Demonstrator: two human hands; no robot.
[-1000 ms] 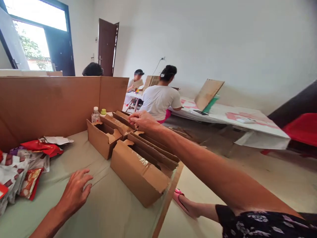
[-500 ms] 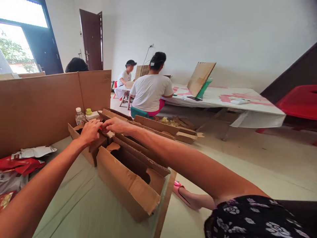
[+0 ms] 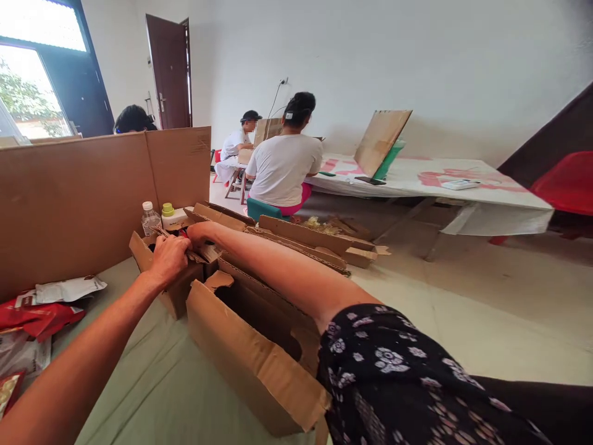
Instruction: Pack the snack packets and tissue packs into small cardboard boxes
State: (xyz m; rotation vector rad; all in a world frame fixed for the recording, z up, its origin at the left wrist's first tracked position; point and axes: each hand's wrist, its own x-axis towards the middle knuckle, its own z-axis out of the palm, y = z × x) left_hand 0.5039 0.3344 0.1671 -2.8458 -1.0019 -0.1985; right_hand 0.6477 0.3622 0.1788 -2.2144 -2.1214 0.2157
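Observation:
My left hand (image 3: 170,258) is closed at the top of the small cardboard box (image 3: 178,287), its fingers curled round a piece of cardboard (image 3: 162,232). Close beside it, my right hand (image 3: 199,233) bends down among the boxes. Its fingers are mostly hidden, and a small bit of red shows between the two hands. Below my right forearm lies a long open-topped cardboard box (image 3: 250,352) with torn flaps. A clear bottle with a white cap (image 3: 150,217) and a white container with a yellow-green cap (image 3: 172,216) stand just behind my hands.
A tall cardboard panel (image 3: 92,201) closes off the far left side. Red and white packets (image 3: 50,309) lie at left on the green-covered table (image 3: 139,395). More long cardboard boxes (image 3: 306,238) lie beyond. A person in white (image 3: 285,167) sits at another table (image 3: 486,185).
My right arm has reached farther forward, and its hand has dipped lower among the boxes. More of the flowered sleeve shows. My left hand has shifted slightly lower at the small box.

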